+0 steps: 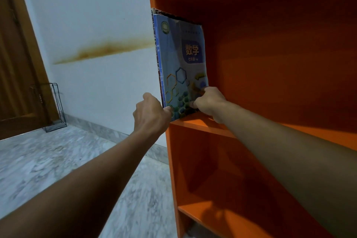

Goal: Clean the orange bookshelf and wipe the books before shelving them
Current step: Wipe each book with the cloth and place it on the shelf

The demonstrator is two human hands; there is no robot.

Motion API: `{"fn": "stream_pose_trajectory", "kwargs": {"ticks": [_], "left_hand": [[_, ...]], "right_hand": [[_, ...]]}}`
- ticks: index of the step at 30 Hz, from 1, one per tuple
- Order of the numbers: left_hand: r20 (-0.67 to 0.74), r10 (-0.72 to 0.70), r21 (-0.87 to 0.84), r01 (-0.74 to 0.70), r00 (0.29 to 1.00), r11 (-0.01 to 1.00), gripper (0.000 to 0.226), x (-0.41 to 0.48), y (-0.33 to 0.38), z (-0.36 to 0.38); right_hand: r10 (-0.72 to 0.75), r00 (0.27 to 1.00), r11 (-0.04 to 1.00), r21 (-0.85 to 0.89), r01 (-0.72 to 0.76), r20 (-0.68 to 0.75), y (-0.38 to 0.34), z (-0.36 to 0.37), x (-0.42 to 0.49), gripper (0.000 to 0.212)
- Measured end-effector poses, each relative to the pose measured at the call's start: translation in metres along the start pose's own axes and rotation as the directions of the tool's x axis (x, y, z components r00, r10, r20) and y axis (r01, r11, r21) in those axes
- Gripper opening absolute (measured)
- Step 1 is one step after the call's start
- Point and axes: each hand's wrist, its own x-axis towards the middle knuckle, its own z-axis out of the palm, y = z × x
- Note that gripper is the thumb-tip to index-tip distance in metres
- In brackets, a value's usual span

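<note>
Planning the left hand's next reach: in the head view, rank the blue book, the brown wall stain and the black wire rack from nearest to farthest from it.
1. blue book: gripped at its lower corner by the left hand.
2. brown wall stain: up and to the left.
3. black wire rack: far left, low down.

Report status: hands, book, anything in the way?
Left hand pinches blue book at lower spine corner; right hand grips its lower front edge. Book upright at left end of orange bookshelf, second book behind it. Nothing blocking seen.
</note>
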Motion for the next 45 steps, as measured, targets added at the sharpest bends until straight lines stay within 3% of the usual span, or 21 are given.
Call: {"fn": "stream_pose_trajectory", "kwargs": {"ticks": [3, 7, 12, 15, 17, 20, 24, 28, 33, 37, 39, 42, 45], "left_hand": [[-0.035, 0.053, 0.039, -0.051, 0.998, 0.998, 0.025, -0.006, -0.002, -0.006], [-0.066, 0.183, 0.029, -0.181, 0.981, 0.983, 0.014, -0.013, -0.007, -0.014], [0.063, 0.296, -0.023, -0.296, 0.953, 0.955, 0.022, -0.02, -0.011, -0.017], [0.145, 0.356, -0.091, -0.346, 0.923, 0.934, 0.026, -0.028, -0.022, -0.013], [0.223, 0.402, -0.133, -0.381, 0.888, 0.915, 0.029, -0.04, -0.03, -0.005], [0.324, 0.483, -0.23, -0.427, 0.814, 0.875, 0.029, -0.069, -0.033, 0.009], [0.499, 0.474, -0.302, -0.368, 0.725, 0.88, 0.027, -0.119, -0.027, 0.027], [0.617, 0.467, -0.294, -0.365, 0.634, 0.883, 0.031, -0.17, -0.017, 0.036], [0.721, 0.423, -0.277, -0.332, 0.549, 0.902, 0.03, -0.219, -0.023, 0.052], [0.814, 0.37, -0.215, -0.361, 0.447, 0.907, 0.018, -0.26, -0.056, 0.07], [0.854, 0.34, -0.188, -0.375, 0.394, 0.907, 0.027, -0.276, -0.074, 0.079], [0.881, 0.285, -0.144, -0.361, 0.377, 0.922, 0.023, -0.287, -0.099, 0.089], [0.904, 0.24, -0.097, -0.378, 0.353, 0.921, 0.018, -0.294, -0.119, 0.095]], "right_hand": [[-0.001, 1.0, 0.995, -0.1, 0.002, 0.007, -0.004, -0.007, -0.014, 0.065], [-0.022, 1.0, 0.961, -0.276, 0.027, 0.021, -0.015, -0.009, -0.037, 0.048], [-0.034, 0.999, 0.88, -0.475, 0.016, -0.028, -0.023, -0.004, -0.063, 0.029], [-0.04, 0.995, 0.769, -0.638, -0.029, -0.095, -0.02, -0.006, -0.091, 0.034], [-0.056, 0.987, 0.678, -0.732, -0.071, -0.148, -0.012, -0.01, -0.113, 0.042], [-0.073, 0.975, 0.624, -0.772, -0.119, -0.209, 0.003, -0.017, -0.155, 0.048], [-0.107, 0.969, 0.462, -0.874, -0.149, -0.221, 0.025, -0.03, -0.221, 0.047], [0.069, 0.979, 0.362, -0.91, -0.202, -0.19, 0.052, -0.041, -0.28, 0.043], [0.414, 0.909, 0.394, -0.891, -0.226, -0.048, 0.093, -0.033, -0.324, 0.044], [0.633, 0.753, 0.494, -0.844, -0.212, 0.181, 0.134, 0.004, -0.36, 0.052], [0.666, 0.702, 0.533, -0.819, -0.213, 0.251, 0.157, 0.025, -0.383, 0.057], [0.683, 0.692, 0.539, -0.8, -0.264, 0.232, 0.183, 0.051, -0.418, 0.078], [0.689, 0.704, 0.544, -0.765, -0.345, 0.172, 0.2, 0.063, -0.439, 0.07]]}}
